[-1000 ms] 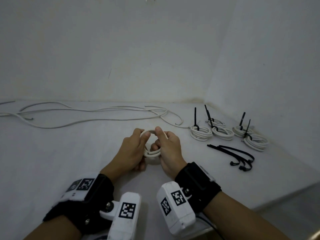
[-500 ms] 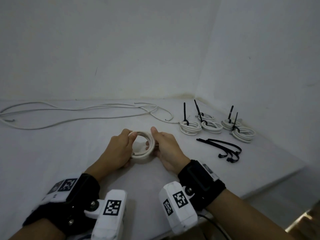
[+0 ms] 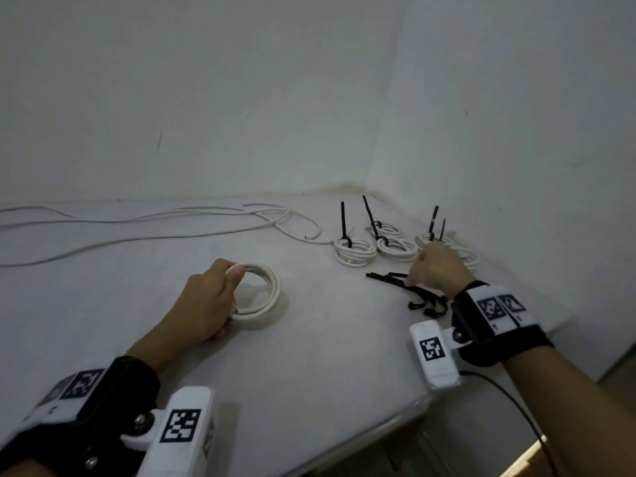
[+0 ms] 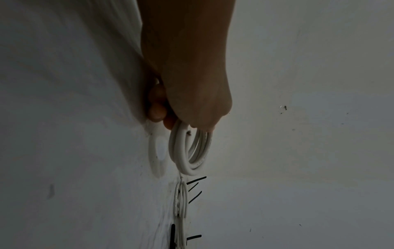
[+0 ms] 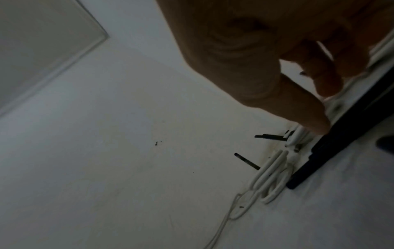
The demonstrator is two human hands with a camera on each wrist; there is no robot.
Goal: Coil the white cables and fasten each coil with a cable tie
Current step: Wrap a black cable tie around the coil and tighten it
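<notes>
Head view: your left hand (image 3: 206,301) grips the white coil (image 3: 261,290) on the counter (image 3: 327,356), while your right hand (image 3: 435,268) reaches the loose black cable ties (image 3: 389,278).

Left wrist: fingers curl round the coil (image 4: 189,151).

Right wrist: thumb (image 5: 307,116) touches a tie (image 5: 341,134); grip unclear.

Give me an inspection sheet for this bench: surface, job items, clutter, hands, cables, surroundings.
Surface: white tabletop, a few dark specks.
Job's things: fresh coil, no tie on it yet; tied coils at the far right, black tie tails sticking up; loose cable ties lying in a bunch.
Clutter: nothing seen.
Hands: left hand grips the fresh coil at its left side; right hand reaches onto the loose cable ties, grasp hidden.
Cables: uncoiled white cables stretched along the far edge; a thin black lead runs from the right wrist camera.
Surroundings: plain white walls meeting in a corner.
</notes>
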